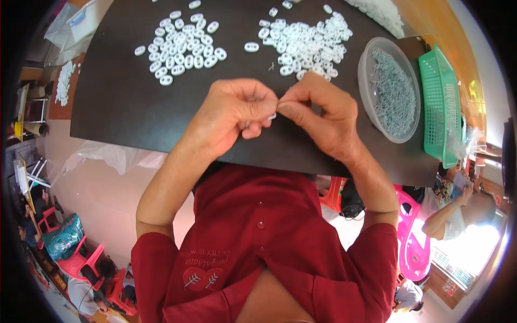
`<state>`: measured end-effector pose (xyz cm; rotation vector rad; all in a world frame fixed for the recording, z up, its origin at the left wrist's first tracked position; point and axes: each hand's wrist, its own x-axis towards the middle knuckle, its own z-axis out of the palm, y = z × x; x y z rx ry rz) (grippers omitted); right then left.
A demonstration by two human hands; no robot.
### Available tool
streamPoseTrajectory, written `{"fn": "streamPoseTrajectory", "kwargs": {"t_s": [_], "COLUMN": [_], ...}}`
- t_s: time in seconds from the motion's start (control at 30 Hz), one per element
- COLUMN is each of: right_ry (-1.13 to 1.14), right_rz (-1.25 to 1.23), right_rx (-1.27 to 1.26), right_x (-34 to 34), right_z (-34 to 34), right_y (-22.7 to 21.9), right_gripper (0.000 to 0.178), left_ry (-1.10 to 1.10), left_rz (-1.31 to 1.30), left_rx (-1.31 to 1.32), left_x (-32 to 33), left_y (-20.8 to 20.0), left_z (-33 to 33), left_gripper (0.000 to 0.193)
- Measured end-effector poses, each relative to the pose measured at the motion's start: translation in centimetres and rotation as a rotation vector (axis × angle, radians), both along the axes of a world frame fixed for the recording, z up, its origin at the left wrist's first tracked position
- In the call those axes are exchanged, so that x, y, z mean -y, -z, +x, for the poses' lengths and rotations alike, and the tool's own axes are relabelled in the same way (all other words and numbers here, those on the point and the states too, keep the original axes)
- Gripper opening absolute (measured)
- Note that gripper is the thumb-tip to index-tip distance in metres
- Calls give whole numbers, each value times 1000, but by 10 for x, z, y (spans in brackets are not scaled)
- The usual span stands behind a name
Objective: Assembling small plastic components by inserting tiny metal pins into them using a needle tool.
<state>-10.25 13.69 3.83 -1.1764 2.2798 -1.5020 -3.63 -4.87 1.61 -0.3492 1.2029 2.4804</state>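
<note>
Above the near part of the dark table (134, 118), my two hands meet fingertip to fingertip. My left hand (234, 110) is closed, and a bit of a small white plastic piece (272, 116) peeks out at its fingertips. Thumb and forefinger of my right hand (326, 110) pinch together right against it; whatever they hold is too small or hidden. Beyond my left hand lies a pile of white oval pieces with two holes each (186, 46). Past my right hand is a denser heap of white plastic pieces (309, 43), with a single oval piece (251, 47) between the piles.
At the right, a round clear tub (365, 102) holds many small grey screws (396, 94), beside a green plastic basket (439, 102). More white pieces (379, 13) lie at the far right. Pink stools (81, 264) and other people (458, 215) are around the room.
</note>
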Motion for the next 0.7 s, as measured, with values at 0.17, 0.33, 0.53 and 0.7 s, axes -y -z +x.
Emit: {"fn": "streamPoseTrajectory", "kwargs": {"t_s": [0.17, 0.33, 0.53, 0.7], "right_ry": [67, 124, 139, 104], "right_rz": [-22, -31, -116, -79], "right_rx": [71, 125, 110, 150], "right_x": [-5, -8, 0, -1], "right_z": [10, 24, 28, 28], "right_y": [-5, 2, 7, 6], "right_gripper": [6, 7, 7, 7], "left_ry": [-165, -249, -259, -289], "left_rz": [-136, -143, -78, -192], "left_rx": [-132, -193, -149, -252], "left_x": [-9, -12, -21, -19], "left_y": [-2, 10, -3, 5], "left_z": [16, 25, 26, 29], "left_gripper": [20, 21, 10, 13]}}
